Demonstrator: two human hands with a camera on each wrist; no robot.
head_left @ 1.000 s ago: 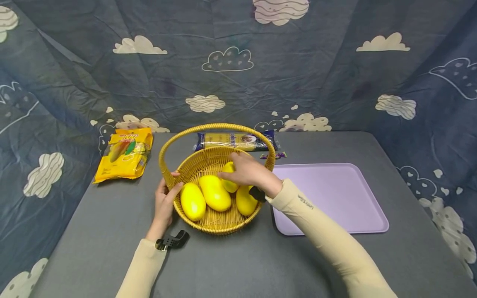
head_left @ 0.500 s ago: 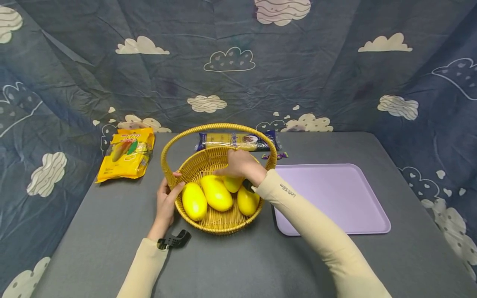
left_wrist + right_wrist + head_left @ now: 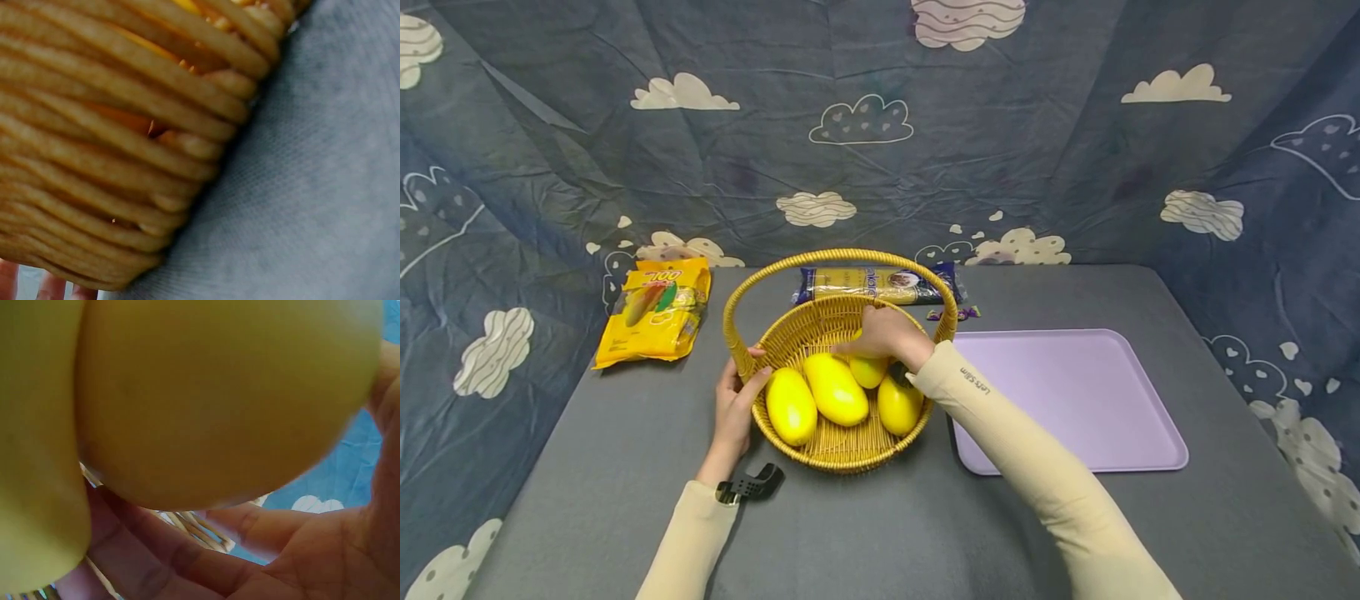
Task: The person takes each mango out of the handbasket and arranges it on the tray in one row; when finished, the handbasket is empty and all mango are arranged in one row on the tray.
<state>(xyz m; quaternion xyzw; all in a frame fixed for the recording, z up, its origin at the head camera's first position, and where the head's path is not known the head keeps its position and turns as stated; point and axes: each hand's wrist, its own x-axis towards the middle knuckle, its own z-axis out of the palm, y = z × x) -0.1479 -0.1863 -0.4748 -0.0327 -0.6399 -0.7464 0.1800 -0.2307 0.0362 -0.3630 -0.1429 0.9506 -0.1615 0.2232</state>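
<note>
A wicker basket (image 3: 808,454) with a tall arched handle stands mid-table, holding several yellow mangoes. My left hand (image 3: 733,408) holds its left rim near the handle's foot; in the left wrist view the woven wall (image 3: 112,144) fills the left side, with fingertips at the lower corner. Inside the basket, my right hand (image 3: 887,333) grips the far mango (image 3: 868,372) from above. The right wrist view has this mango (image 3: 219,406) large, with fingers and thumb around it and another mango (image 3: 37,456) against it. Nearer lie a left mango (image 3: 792,406), a middle mango (image 3: 837,389) and a right mango (image 3: 898,407).
A lilac tray (image 3: 1075,400) lies to the right of the basket. Behind the basket are a blue-and-yellow packet (image 3: 880,286) and small purple-wrapped sweets (image 3: 953,314). A yellow bag with mango pictures (image 3: 655,312) lies at the back left. A cloud-patterned cloth hangs behind.
My right hand and the far mango have shifted slightly within the basket, and the right forearm has swung left. The left hand stays on the rim.
</note>
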